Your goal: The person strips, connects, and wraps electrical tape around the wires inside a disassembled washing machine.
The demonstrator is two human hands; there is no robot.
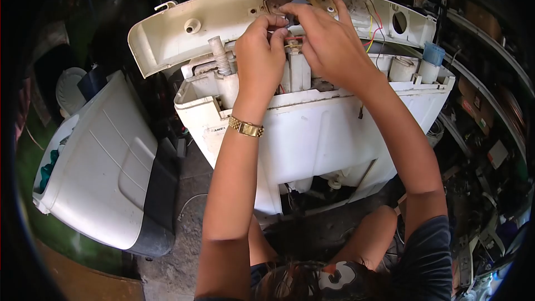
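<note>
Both hands meet at the opened top of a white machine body point(323, 134), under its raised cream panel point(223, 25). My left hand point(262, 53) is closed in a pinch beside a short red wire point(293, 38); what its fingertips hold is too small to make out. Close on its right, my right hand point(329, 36) has thumb and fingers bent round a small part I cannot make out, its outer finger raised against the panel. Red, yellow and dark wires point(374, 28) hang from the panel to the right of my right hand.
A corrugated white hose point(219, 56) stands left of my left hand. A blue-capped tube point(433, 54) rises at the machine's right corner. Another white machine body point(106, 161) stands on the left. Shelves point(490, 89) with cluttered parts line the right side.
</note>
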